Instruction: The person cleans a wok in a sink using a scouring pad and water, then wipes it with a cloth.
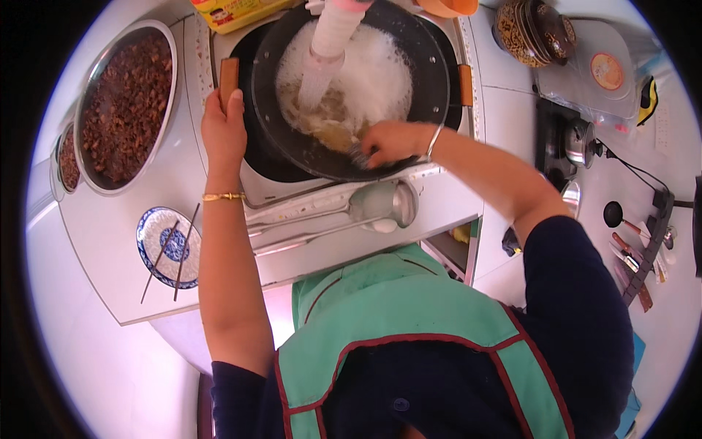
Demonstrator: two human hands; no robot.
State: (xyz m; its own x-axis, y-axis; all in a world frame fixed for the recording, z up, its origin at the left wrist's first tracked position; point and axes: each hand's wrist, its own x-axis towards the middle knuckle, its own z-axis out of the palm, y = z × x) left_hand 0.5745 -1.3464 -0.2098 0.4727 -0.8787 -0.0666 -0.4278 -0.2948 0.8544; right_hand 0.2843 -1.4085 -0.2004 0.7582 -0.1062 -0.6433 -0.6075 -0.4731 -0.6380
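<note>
Black wok [431, 95] on white stove [292, 183], foamy water inside. Steel bowl [157, 139] of dark chopped food sits left on counter. Left hand [223, 128] wrapped tight round wok's wooden handle [229, 77]. Right hand [391, 140] inside wok, fingers closed on small scrubber [358, 155] against wok's bottom. Chopsticks [175, 252] across blue plate [157, 238].

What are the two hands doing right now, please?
Left hand: closed on the wok's left handle.
Right hand: closed on a scrubber inside the foamy wok.
</note>
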